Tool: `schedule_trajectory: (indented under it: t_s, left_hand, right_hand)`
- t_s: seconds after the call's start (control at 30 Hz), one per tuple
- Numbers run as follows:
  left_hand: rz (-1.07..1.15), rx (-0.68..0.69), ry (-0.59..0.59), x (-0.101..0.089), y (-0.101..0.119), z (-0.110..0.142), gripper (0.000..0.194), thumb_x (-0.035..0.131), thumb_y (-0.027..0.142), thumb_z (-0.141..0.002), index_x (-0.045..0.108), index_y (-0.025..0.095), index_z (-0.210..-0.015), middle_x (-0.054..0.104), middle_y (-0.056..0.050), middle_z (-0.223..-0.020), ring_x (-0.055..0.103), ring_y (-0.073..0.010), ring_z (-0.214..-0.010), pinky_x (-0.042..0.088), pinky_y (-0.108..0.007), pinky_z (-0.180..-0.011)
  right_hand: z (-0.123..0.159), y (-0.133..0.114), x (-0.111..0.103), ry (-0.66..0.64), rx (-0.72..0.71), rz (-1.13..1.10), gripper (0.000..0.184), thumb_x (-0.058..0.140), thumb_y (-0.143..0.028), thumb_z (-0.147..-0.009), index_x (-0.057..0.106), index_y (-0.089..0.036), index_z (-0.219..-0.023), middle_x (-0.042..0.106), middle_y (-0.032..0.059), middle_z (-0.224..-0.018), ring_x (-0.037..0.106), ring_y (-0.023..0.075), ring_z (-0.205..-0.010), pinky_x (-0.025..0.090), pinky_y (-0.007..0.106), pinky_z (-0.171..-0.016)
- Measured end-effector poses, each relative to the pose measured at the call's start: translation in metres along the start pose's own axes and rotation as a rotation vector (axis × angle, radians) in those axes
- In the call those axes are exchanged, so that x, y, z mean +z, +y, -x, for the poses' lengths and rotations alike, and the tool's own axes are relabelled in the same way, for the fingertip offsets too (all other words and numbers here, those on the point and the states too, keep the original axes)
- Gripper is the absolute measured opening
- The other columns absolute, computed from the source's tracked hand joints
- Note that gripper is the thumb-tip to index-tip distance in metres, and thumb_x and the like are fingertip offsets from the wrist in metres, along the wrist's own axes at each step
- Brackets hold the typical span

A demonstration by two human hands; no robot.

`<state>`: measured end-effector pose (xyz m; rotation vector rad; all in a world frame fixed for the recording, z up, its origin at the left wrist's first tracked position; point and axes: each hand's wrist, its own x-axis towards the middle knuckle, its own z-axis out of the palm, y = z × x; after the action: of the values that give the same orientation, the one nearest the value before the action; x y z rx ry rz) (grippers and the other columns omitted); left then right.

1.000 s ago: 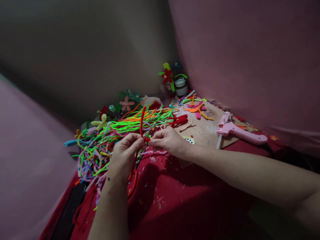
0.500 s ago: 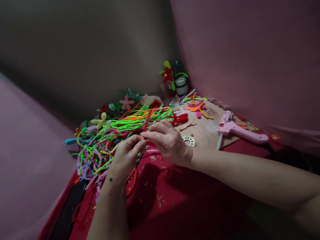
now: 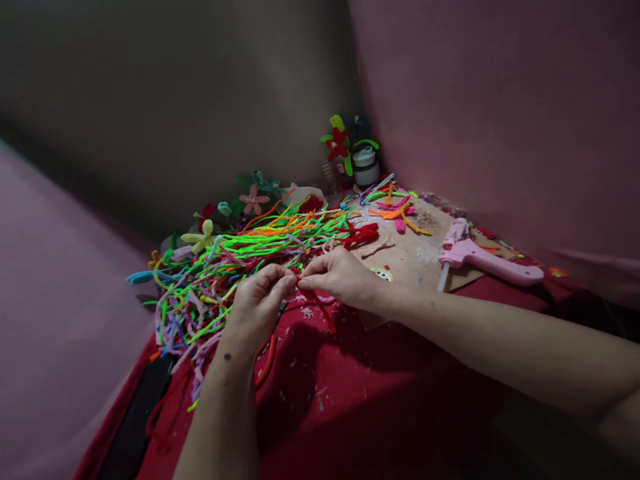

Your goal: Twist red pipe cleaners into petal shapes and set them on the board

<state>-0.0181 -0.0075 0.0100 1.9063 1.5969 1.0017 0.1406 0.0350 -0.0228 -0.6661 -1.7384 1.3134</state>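
A red pipe cleaner (image 3: pixel 325 312) is pinched between my two hands, and its free end hangs down to the right over the red cloth. My left hand (image 3: pixel 261 293) grips it with thumb and forefinger. Close beside it, my right hand (image 3: pixel 341 279) pinches the same red strand, fingertips almost touching the left ones. The part between the fingers is mostly hidden. Behind the hands lies a heap of pipe cleaners (image 3: pixel 260 243) in green, orange, pink and purple. Red-handled pliers or scissors (image 3: pixel 267 363) lie partly under my left wrist.
A pink glue gun (image 3: pixel 480 257) rests on a board (image 3: pixel 420 253) at the right. Several fuzzy flowers (image 3: pixel 254 200) stand behind the heap. A lidded white jar (image 3: pixel 366 167) is in the far corner. A dark flat object (image 3: pixel 135 413) lies at the left edge.
The red strand stood upright above my fingers before; now its end points down and to the right. My right hand's fingers have closed into a tighter pinch.
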Motion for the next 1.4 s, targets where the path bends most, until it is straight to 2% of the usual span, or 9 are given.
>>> schedule_trajectory:
  t_s: [0.3,0.43,0.57,0.7,0.87,0.93,1.0,1.17,1.4]
  left_hand:
    - [-0.028,-0.045,0.039,0.002,0.013,0.001,0.018,0.062,0.032,-0.072,0.061,0.015,-0.068,0.053,0.002,-0.063,0.046,-0.0093,-0.061,0.036,-0.02,-0.057]
    - [0.196,-0.172,-0.009,0.01,0.015,0.002,0.021,0.06,0.036,-0.073,0.056,0.016,-0.069,0.041,0.006,-0.052,0.033,-0.0055,-0.046,0.027,-0.018,-0.044]
    - [0.308,-0.23,0.008,0.017,0.015,0.002,0.022,0.063,0.036,-0.071,0.055,0.016,-0.077,0.043,0.007,-0.054,0.035,-0.0043,-0.046,0.028,-0.015,-0.044]
    - [0.361,-0.268,-0.101,0.014,0.013,0.001,0.026,0.067,0.035,-0.069,0.056,0.016,-0.083,0.048,0.006,-0.059,0.036,-0.0032,-0.047,0.028,-0.015,-0.043]
    - [0.283,-0.353,-0.321,0.007,0.011,0.001,0.026,0.067,0.035,-0.069,0.053,0.014,-0.064,0.044,0.006,-0.049,0.035,-0.0024,-0.04,0.023,-0.015,-0.038]
    - [0.259,-0.374,-0.333,0.004,0.01,0.002,0.028,0.068,0.036,-0.069,0.052,0.014,-0.061,0.045,0.005,-0.047,0.037,-0.0031,-0.037,0.023,-0.015,-0.036]
    - [0.289,-0.359,-0.271,0.002,0.009,0.002,0.025,0.068,0.034,-0.068,0.053,0.014,-0.063,0.049,0.005,-0.048,0.039,-0.0037,-0.037,0.026,-0.015,-0.035]
    - [0.47,-0.192,0.046,0.005,0.011,0.003,0.019,0.072,0.025,-0.066,0.058,0.016,-0.075,0.06,0.002,-0.057,0.052,-0.0076,-0.045,0.038,-0.017,-0.04]
    - [0.323,-0.033,0.218,0.02,0.019,0.011,0.015,0.069,0.026,-0.069,0.059,0.016,-0.075,0.061,0.002,-0.056,0.053,-0.0084,-0.046,0.04,-0.018,-0.043]
  right_hand:
    - [0.0,-0.003,0.0,0.034,0.127,-0.088,0.012,0.059,-0.016,-0.065,0.06,-0.011,-0.055,0.05,-0.0042,-0.049,0.04,0.006,-0.051,0.029,0.023,-0.055]
    - [-0.001,0.0,0.001,0.064,0.132,-0.095,0.013,0.058,-0.018,-0.065,0.058,-0.012,-0.054,0.046,-0.0052,-0.046,0.037,0.0059,-0.049,0.029,0.023,-0.055]
    - [-0.002,0.002,0.001,0.111,0.139,-0.17,0.012,0.059,-0.02,-0.063,0.058,-0.012,-0.055,0.046,-0.0053,-0.048,0.037,0.0057,-0.05,0.029,0.022,-0.054]
    - [-0.005,0.005,0.0,0.191,0.117,-0.253,0.011,0.06,-0.021,-0.061,0.059,-0.012,-0.056,0.05,-0.0042,-0.052,0.039,0.0062,-0.051,0.031,0.022,-0.053]
    - [-0.01,0.011,-0.004,0.314,0.094,-0.279,0.008,0.059,-0.02,-0.06,0.059,-0.013,-0.057,0.051,-0.004,-0.054,0.04,0.0062,-0.05,0.033,0.022,-0.054]
    - [-0.011,0.013,-0.004,0.342,0.091,-0.273,0.007,0.059,-0.02,-0.059,0.059,-0.013,-0.058,0.052,-0.0036,-0.056,0.041,0.0067,-0.052,0.034,0.022,-0.055]
    - [-0.012,0.014,-0.005,0.359,0.094,-0.259,0.006,0.059,-0.019,-0.059,0.059,-0.013,-0.058,0.052,-0.0032,-0.057,0.042,0.0071,-0.053,0.034,0.022,-0.055]
    - [-0.011,0.013,-0.003,0.355,0.085,-0.2,0.007,0.057,-0.02,-0.06,0.056,-0.013,-0.057,0.048,-0.0042,-0.054,0.04,0.0069,-0.053,0.032,0.022,-0.053]
    - [-0.008,0.008,0.0,0.282,0.091,-0.071,0.007,0.055,-0.019,-0.06,0.054,-0.014,-0.057,0.047,-0.0042,-0.052,0.038,0.0072,-0.052,0.03,0.022,-0.051]
